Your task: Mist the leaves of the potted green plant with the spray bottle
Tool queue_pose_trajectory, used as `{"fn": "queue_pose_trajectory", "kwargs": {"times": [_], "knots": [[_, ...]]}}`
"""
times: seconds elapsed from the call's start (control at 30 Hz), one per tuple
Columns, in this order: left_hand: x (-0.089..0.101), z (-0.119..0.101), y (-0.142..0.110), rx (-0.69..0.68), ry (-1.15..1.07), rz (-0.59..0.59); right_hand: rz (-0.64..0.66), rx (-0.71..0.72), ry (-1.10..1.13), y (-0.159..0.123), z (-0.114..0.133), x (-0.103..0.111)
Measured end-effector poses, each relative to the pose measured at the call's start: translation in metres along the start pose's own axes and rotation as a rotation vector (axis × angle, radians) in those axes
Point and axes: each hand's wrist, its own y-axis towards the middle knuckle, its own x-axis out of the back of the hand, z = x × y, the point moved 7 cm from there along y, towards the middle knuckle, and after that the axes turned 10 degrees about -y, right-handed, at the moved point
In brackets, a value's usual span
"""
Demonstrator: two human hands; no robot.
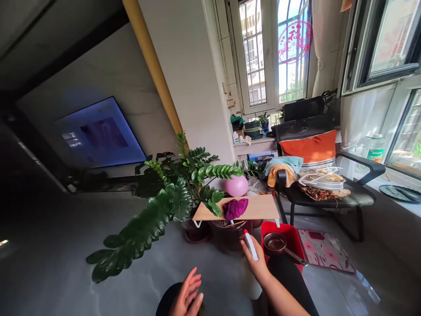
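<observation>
Left hand (pixel 187 296) low in the head view, open, fingers together and stretched upward, palm turned inward, touching nothing, right hand (pixel 255 259) further forward, fingers closed in a grip, bare right forearm running down and right to the frame's lower edge

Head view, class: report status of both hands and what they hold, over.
Right hand grips white spray bottle with red tip. Left hand open, empty. Purple cloth on wooden shelf ahead, plant leaves alongside.
</observation>
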Motion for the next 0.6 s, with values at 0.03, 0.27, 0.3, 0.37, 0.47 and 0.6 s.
{"fn": "queue_pose_trajectory", "kwargs": {"times": [0.03, 0.27, 0.3, 0.37, 0.47, 0.6], "knots": [[-0.005, -0.013, 0.005, -0.001, -0.009, 0.027, 0.005, 0.009, 0.003, 0.0, 0.01, 0.001], [-0.041, -0.096, 0.035, -0.13, -0.096, 0.026, 0.088, 0.034, 0.041, -0.013, 0.07, 0.01], [-0.042, -0.101, 0.035, -0.144, -0.118, 0.023, 0.105, 0.038, 0.034, -0.015, 0.076, 0.011], [-0.032, -0.107, 0.033, -0.16, -0.168, -0.022, 0.149, 0.056, 0.015, -0.018, 0.086, 0.01], [0.017, -0.118, 0.022, -0.244, -0.186, -0.273, 0.233, 0.088, 0.006, -0.021, 0.101, 0.003], [0.116, -0.149, -0.008, -0.505, 0.004, -0.753, 0.361, 0.112, 0.019, -0.028, 0.12, -0.016]]}}
